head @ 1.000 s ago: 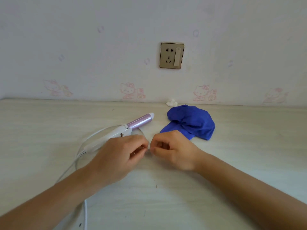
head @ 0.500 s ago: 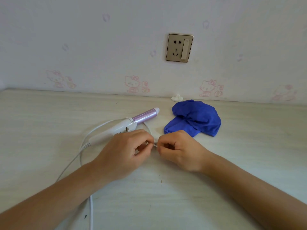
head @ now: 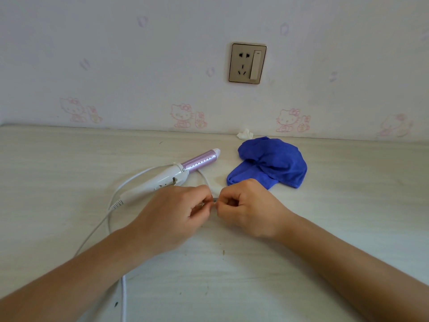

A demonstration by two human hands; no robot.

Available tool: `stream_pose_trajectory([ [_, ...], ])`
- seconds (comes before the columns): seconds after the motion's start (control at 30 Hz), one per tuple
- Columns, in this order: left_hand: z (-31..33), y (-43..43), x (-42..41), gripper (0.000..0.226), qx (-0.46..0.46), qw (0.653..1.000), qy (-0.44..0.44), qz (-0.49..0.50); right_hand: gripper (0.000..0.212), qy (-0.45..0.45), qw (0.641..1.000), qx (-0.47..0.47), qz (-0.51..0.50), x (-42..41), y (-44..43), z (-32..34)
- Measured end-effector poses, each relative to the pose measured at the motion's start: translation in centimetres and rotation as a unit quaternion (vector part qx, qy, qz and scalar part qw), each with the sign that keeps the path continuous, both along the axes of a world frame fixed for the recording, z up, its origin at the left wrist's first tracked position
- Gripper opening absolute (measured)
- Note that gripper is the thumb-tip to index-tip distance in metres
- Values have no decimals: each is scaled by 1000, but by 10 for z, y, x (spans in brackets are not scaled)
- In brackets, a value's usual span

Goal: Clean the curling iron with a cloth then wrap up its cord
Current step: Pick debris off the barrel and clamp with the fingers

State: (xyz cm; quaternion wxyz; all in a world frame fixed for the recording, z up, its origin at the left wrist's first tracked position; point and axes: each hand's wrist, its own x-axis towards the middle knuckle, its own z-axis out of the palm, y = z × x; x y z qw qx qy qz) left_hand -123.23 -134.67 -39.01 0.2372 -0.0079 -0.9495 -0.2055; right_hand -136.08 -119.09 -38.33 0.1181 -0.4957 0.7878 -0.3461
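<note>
Cord: thin white power cord (head: 109, 219), loose at the left of the pale wood-grain tabletop (head: 58, 182); loops out from the handle's ribbed end, crosses the iron's neck and runs on to the hands; another run leaves by the bottom edge.
Curling iron: white plastic handle with a lilac ribbed barrel (head: 176, 176), lying flat, barrel pointing up and to the right, just behind the left hand.
Left hand (head: 176, 214): grip pressed together, fingertips pinching the cord beside a small grey piece; cannot tell what that piece is.
Right hand (head: 250, 210): grip curled the same way, pinching the same spot from the other side, fingertips nearly touching the left's.
Cloth: crumpled blue microfibre cloth (head: 271, 163), lying free just behind the right hand, touched by neither hand.
Stage: probably the cord wrapping, not the wiping.
Handling: likely a light, limp, slightly springy cord, prone to uncoil unless kept taut; iron probably light enough to slide when tugged.
Hold: iron best taken by the handle, not the barrel; cord best held close to the last turn, sparing the ribbed end.
</note>
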Motion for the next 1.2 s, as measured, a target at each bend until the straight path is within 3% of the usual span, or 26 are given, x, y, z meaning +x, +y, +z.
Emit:
stream_pose_trajectory([
  [0.5, 2, 9, -4, 28, -73, 995, 38, 57, 44, 72, 995, 2, -73, 9, -7, -5],
  [0.9, 0, 11, -4, 16, -4, 998, 11, 65, 42, 53, 995, -47, -70, 6, -1, 2],
  [1.03, 3, 3, -2, 15, 49, 997, 18, 57, 24, 44, 995, -69, -53, -4, 5, 5],
  [1.2, 1, -2, 0, 10, -3, 999, 14, 38, 7, -50, 996, -64, 30, -4, 0, 5],
])
